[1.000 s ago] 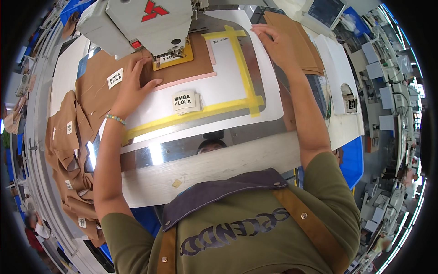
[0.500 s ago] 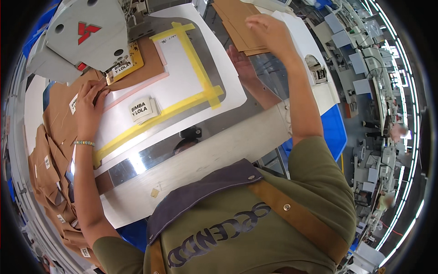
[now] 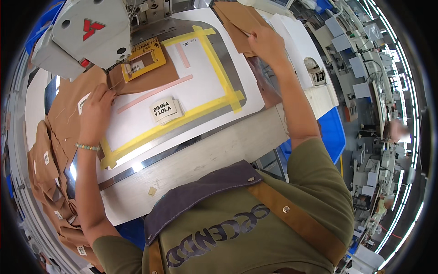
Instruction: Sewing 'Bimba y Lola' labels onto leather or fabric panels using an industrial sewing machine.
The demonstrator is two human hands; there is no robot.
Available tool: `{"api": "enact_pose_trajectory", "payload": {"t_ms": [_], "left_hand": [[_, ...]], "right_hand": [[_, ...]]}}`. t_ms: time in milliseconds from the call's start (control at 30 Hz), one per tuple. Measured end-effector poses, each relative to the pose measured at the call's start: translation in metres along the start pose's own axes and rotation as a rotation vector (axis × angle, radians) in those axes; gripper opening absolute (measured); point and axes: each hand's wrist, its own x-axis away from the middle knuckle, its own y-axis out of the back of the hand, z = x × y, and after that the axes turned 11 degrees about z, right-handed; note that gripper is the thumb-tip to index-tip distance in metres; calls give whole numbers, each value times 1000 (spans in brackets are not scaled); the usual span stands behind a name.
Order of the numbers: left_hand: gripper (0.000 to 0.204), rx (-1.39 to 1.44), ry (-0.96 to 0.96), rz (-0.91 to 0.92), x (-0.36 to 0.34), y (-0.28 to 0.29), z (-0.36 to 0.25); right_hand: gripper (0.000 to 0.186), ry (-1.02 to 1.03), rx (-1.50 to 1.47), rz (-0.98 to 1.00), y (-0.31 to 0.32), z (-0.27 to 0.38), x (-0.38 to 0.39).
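My left hand (image 3: 96, 109) is closed at the near-left edge of a brown fabric piece (image 3: 157, 80), its fingertips pinched together beside the sewing machine's needle area. A yellow plate with a cut-out window (image 3: 145, 59) rests on that piece, and a white label shows partly through the window. Over at the back right, my right hand (image 3: 269, 48) grips the edge of the top brown piece on a stack of brown pieces (image 3: 232, 27). That top piece is slightly raised. Between my hands lies a white template sheet (image 3: 182, 128) with yellow tape, pink strips and a small stack of white labels (image 3: 164, 111).
The sewing machine head (image 3: 91, 34) overhangs the back left. Brown pieces with white labels (image 3: 48, 160) are heaped along the left side. A white box-like cover with a cut-out (image 3: 301, 55) stands at the right, above a blue bin (image 3: 332, 132). Other workstations line the far right.
The template sheet, with its labels and brown piece, has shifted right. My right hand has come down onto the stack and closed on the top piece. My left hand has moved slightly right.
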Motion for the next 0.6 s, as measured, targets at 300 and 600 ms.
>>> {"api": "enact_pose_trajectory", "payload": {"t_ms": [300, 600], "left_hand": [[14, -168, 487, -10, 137, 31, 120], [58, -330, 578, 43, 137, 80, 74]], "right_hand": [[10, 433, -189, -374, 34, 34, -9], [24, 1073, -120, -213, 18, 166, -1]]}}
